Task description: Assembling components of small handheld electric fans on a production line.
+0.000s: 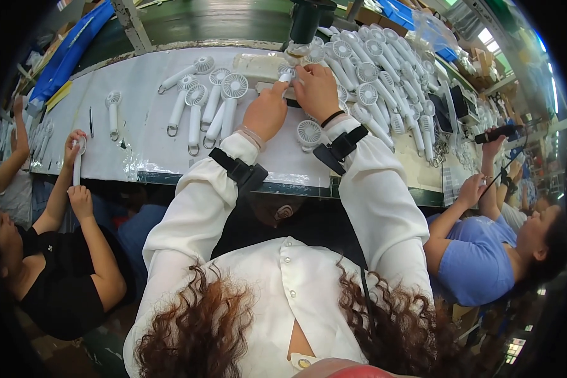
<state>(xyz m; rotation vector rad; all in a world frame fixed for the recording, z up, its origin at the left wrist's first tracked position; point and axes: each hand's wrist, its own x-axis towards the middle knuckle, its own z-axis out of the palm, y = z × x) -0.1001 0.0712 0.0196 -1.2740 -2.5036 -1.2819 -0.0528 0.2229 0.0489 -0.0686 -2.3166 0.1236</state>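
Note:
A white handheld fan [286, 76] lies in a pale fixture [256, 65] at the far side of the table, under the green head of a machine [304, 24]. My left hand [266, 114] is closed at the fan's handle, its index finger pressed along it. On the fan's other side, my right hand [317, 92] has its fingers bent against the fan near its head; their tips are partly hidden. Just below my right hand, another fan [309, 134] rests near the table's front edge. Several fans, among them one with a round grille [234, 86], lie to the left of my left hand.
A big heap of white fans [375, 75] covers the table's right side. One lone fan [113, 113] lies farther left, by a thin dark tool [91, 122]. At left, a person in black [63, 277] holds a fan; at right, a person in blue [479, 258] holds a dark power screwdriver [499, 133].

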